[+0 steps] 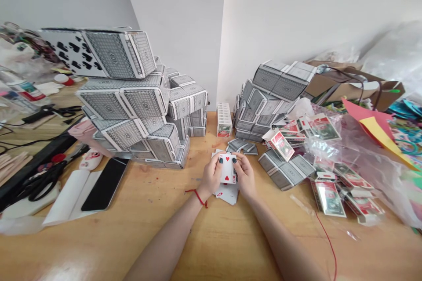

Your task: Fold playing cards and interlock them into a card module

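My left hand (212, 172) and my right hand (244, 173) pinch a two of hearts playing card (227, 169) from its two sides, thumbs on its face. Whether more cards lie behind it in my grip I cannot tell. Under it, loose cards (227, 195) rest on the table, an ace showing red at the front. Just beyond my hands lie a few folded grey-backed cards (242, 145). Stacked blocks built from folded cards rise on both sides, a tall left stack (145, 101) and a right stack (268, 96).
A row of card boxes (223, 119) stands by the wall. Opened card boxes (328, 195) and plastic wrap crowd the right, beside a separate card block (286, 169). At left lie a black phone (106, 183), scissors (49, 180) and a white sheet (67, 195).
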`<state>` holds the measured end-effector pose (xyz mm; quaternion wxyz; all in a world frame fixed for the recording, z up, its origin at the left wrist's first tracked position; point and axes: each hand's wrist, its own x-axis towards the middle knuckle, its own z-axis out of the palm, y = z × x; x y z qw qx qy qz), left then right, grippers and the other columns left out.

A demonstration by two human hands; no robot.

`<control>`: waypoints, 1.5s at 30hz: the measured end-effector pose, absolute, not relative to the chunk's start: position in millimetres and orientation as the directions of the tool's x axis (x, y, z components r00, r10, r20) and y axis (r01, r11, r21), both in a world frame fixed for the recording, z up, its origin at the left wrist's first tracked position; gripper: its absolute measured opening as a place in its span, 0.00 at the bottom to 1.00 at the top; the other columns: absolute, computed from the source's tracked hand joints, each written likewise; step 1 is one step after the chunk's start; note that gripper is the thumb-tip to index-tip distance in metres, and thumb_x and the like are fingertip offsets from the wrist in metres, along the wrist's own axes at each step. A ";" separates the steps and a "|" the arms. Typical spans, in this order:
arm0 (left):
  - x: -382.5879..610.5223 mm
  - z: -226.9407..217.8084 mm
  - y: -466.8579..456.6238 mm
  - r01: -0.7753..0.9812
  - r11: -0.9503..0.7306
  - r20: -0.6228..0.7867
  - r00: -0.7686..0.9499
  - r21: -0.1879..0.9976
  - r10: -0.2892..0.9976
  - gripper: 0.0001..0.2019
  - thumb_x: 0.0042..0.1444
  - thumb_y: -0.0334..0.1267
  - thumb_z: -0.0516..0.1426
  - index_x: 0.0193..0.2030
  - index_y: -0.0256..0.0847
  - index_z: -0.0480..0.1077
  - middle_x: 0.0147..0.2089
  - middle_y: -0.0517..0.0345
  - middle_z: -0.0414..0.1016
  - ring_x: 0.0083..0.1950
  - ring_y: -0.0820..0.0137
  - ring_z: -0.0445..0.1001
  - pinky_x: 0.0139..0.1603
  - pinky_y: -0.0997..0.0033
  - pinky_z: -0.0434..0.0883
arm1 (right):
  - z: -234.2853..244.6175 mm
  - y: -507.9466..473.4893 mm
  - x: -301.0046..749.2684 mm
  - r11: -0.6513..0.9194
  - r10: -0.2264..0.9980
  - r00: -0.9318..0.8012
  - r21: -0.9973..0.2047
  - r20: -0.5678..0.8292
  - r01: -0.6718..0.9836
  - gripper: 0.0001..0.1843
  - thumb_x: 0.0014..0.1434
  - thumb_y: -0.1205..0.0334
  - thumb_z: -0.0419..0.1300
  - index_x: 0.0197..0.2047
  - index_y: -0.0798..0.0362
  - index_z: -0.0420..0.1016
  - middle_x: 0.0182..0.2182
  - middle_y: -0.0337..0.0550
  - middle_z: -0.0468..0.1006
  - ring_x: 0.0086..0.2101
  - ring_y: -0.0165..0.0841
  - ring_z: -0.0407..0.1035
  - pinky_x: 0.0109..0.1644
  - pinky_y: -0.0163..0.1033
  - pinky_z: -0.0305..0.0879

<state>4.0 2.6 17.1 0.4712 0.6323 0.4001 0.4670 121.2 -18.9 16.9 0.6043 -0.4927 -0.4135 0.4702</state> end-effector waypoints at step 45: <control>2.4 10.6 3.9 0.121 -0.242 0.216 0.199 0.963 0.956 0.13 0.57 0.38 0.45 0.46 0.39 0.62 0.41 0.54 0.70 0.38 0.71 0.68 0.40 0.72 0.65 | 12.2 -17.7 122.0 -0.020 0.988 0.144 -0.967 -0.058 -0.253 0.14 0.52 0.54 0.54 0.39 0.51 0.68 0.23 0.36 0.67 0.20 0.27 0.57 0.22 0.31 0.55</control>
